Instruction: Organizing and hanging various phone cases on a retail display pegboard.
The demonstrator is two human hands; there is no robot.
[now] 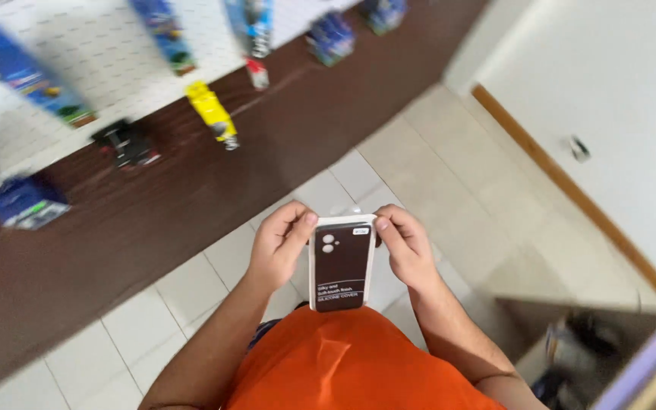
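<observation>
Boxed phone case point(341, 266) held between left hand point(279, 247) and right hand point(406, 250), seemingly upright

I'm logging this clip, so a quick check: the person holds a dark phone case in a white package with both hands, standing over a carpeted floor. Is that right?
Not quite. The floor is pale tile with visible grout lines, not carpet, as the head view shows. The rest holds: the left hand and right hand both grip the dark phone case in its white package.

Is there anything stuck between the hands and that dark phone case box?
No, nothing visible. The left hand and the right hand both grip the top of the dark phone case box directly, fingers touching its white edges.
</observation>
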